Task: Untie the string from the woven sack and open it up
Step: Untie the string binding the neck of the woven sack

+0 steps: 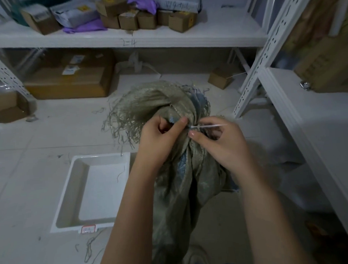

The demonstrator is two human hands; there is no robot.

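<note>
At the sack's (174, 120) tied neck, left hand (159, 140) pinches cloth while right hand (221, 144) grips the string (206, 126), best eased loose gently.

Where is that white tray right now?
The white tray lies on the floor, lower left in the head view, just left of the sack and left forearm.

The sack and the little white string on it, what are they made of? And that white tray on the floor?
The sack looks like woven plastic strips, dull grey-green: its top edge frays into loose ribbons. The white string looks like thin, stiff plastic, maybe a tie; it sticks straight out. The tray seems to be smooth, slightly glossy moulded plastic.
</note>
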